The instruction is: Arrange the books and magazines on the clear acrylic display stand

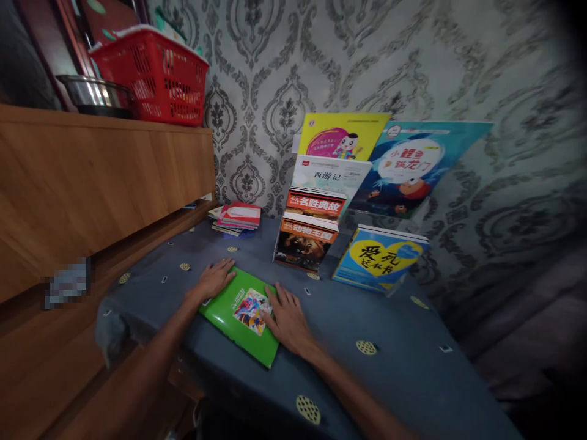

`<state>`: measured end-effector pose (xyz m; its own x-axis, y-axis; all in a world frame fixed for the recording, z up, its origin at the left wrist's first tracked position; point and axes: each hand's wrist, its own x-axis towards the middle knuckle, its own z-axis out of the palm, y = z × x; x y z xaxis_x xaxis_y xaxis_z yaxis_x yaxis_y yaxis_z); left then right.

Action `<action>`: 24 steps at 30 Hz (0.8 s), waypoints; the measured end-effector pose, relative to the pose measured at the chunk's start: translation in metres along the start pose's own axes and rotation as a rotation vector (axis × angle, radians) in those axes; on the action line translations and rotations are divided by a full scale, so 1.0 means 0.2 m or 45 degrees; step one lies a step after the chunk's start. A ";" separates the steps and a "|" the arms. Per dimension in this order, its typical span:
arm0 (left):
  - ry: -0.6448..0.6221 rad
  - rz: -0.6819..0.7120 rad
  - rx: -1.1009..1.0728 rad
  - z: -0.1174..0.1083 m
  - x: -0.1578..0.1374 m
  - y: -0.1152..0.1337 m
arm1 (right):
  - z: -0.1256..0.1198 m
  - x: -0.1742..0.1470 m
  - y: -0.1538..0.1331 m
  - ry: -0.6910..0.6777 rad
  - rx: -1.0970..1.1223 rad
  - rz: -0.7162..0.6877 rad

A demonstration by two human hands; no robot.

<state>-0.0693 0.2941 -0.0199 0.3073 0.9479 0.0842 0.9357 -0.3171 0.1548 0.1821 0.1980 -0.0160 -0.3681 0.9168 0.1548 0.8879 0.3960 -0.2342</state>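
Note:
A green book (241, 339) with a colourful picture on its cover lies closed at the near edge of the table. At its upper left corner rests my left hand (215, 280), fingers stretched out and touching the edge. My right hand (290, 319) lies along the book's right side, fingers extended and thumb over the cover picture. Beyond the hands, a tiered stand holds a lion-cover book (302, 244), an orange-titled book (316, 203), a white book (328, 174) and a yellow book (316, 129). To their right stand a teal book (444, 150) and a blue-and-yellow book (380, 260).
Dark patterned cloth covers the table (330, 366). A small pile of thin books (238, 215) lies at the back left. On the wooden cabinet (137, 165) are a red basket (160, 79) and a metal bowl (96, 93). Patterned wallpaper (275, 73) backs the table.

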 end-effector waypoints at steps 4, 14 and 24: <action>-0.065 0.070 -0.057 -0.01 -0.05 0.05 | -0.01 -0.22 -0.06 -0.048 0.077 -0.018; -0.119 0.099 -0.078 -0.07 -0.14 0.16 | 0.01 -0.54 -0.32 -0.083 0.006 -0.064; -0.092 0.124 -0.151 -0.04 -0.14 0.14 | -0.06 -0.44 -0.30 0.062 0.128 -0.356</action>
<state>-0.0529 0.2592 -0.0093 0.4113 0.9109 0.0343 0.8752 -0.4051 0.2645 0.1650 0.0938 -0.0049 -0.5788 0.7687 0.2720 0.7211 0.6383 -0.2695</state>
